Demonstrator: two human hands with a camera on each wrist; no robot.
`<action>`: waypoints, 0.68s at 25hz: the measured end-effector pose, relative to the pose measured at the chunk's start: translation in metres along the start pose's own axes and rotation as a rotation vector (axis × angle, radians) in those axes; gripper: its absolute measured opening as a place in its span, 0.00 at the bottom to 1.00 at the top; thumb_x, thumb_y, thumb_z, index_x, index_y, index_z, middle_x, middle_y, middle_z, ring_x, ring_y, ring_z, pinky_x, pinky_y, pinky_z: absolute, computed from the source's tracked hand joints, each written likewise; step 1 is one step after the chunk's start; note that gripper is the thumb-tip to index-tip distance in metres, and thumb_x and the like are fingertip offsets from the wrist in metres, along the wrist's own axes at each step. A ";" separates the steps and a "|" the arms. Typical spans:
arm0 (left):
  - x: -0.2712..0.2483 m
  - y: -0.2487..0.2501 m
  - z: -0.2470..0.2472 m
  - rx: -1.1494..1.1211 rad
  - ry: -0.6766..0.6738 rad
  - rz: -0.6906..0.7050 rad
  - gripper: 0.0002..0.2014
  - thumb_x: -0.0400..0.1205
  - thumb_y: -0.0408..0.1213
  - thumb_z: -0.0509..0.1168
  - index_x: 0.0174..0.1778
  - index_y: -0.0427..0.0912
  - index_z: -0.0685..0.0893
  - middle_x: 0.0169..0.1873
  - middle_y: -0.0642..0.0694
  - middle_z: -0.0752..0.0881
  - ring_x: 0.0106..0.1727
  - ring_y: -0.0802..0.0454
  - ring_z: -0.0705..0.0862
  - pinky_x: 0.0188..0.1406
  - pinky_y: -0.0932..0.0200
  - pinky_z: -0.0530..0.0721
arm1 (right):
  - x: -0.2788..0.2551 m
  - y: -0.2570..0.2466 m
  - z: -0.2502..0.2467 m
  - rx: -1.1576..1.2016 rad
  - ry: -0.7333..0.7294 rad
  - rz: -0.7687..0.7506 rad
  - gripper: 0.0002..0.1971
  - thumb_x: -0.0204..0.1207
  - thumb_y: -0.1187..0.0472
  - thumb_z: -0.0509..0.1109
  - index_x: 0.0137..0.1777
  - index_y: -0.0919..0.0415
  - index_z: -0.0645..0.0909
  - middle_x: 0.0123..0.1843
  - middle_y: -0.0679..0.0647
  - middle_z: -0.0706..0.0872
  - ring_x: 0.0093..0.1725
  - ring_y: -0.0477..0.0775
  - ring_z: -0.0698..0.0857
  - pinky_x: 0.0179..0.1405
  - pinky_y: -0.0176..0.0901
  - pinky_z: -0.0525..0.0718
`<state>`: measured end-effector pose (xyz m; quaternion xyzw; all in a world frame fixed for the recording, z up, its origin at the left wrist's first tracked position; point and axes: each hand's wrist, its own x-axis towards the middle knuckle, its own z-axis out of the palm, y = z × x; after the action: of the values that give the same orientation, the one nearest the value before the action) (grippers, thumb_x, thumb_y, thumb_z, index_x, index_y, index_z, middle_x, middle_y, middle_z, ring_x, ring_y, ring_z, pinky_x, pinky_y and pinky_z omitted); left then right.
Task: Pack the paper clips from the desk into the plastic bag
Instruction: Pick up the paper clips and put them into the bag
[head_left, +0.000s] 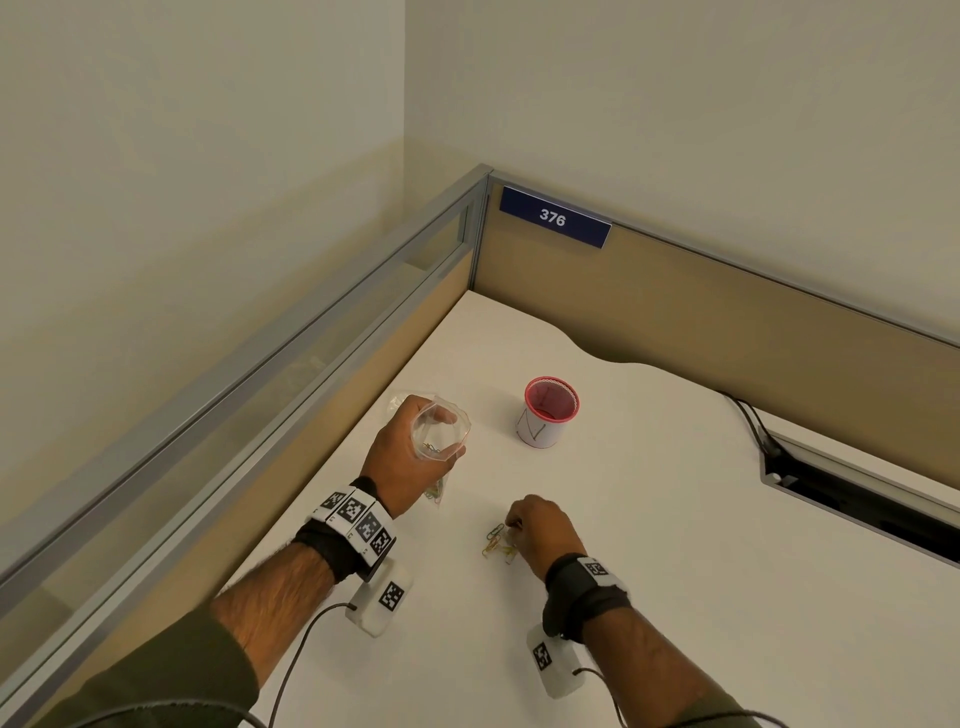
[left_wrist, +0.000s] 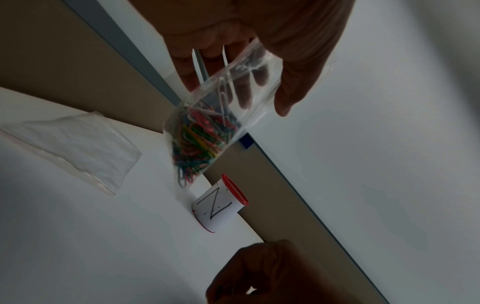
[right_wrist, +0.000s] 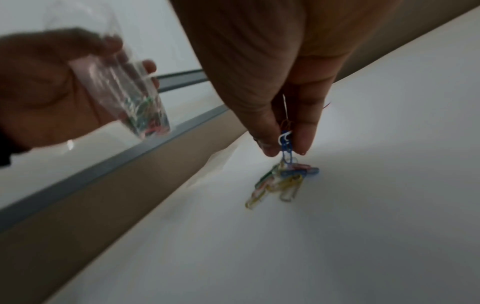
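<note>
My left hand (head_left: 410, 457) holds a small clear plastic bag (head_left: 439, 428) above the white desk, mouth held wide and facing up. Its bottom is filled with many coloured paper clips (left_wrist: 197, 142). The same bag (right_wrist: 124, 90) shows at the left of the right wrist view. To the right and nearer me, my right hand (head_left: 540, 527) is down at a small heap of coloured paper clips (head_left: 496, 540) on the desk. Thumb and forefinger pinch a blue and a white clip (right_wrist: 285, 142), which hang linked to the heap (right_wrist: 280, 183).
A red-rimmed cup (head_left: 550, 410) with a white paper wrap stands behind the hands. A second, flat plastic bag (left_wrist: 75, 148) lies on the desk by the left partition (head_left: 291, 374). A cable slot (head_left: 852, 493) opens at the right.
</note>
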<state>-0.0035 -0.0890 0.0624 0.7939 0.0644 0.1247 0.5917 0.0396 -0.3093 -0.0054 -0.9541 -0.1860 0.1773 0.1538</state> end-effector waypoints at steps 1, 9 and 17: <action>0.000 0.000 0.001 0.001 -0.001 0.000 0.19 0.73 0.35 0.80 0.54 0.49 0.79 0.54 0.56 0.86 0.67 0.53 0.83 0.71 0.45 0.81 | 0.000 0.001 -0.006 0.067 0.022 0.037 0.07 0.77 0.63 0.68 0.52 0.60 0.86 0.54 0.54 0.86 0.54 0.56 0.85 0.54 0.44 0.81; 0.001 0.002 0.012 0.014 -0.039 -0.017 0.19 0.74 0.34 0.79 0.54 0.48 0.79 0.54 0.58 0.85 0.67 0.53 0.83 0.67 0.54 0.79 | -0.019 -0.058 -0.110 0.689 0.313 -0.001 0.04 0.73 0.67 0.75 0.46 0.62 0.89 0.41 0.52 0.90 0.38 0.49 0.89 0.40 0.32 0.88; 0.002 0.006 0.022 0.066 -0.079 -0.030 0.21 0.75 0.36 0.79 0.55 0.54 0.75 0.50 0.59 0.84 0.55 0.66 0.83 0.50 0.72 0.78 | -0.012 -0.119 -0.136 0.481 0.292 -0.172 0.05 0.74 0.62 0.75 0.49 0.60 0.89 0.45 0.51 0.89 0.45 0.51 0.88 0.51 0.43 0.89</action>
<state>0.0045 -0.1100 0.0625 0.8162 0.0572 0.0821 0.5690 0.0475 -0.2397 0.1622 -0.8865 -0.1945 0.0633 0.4150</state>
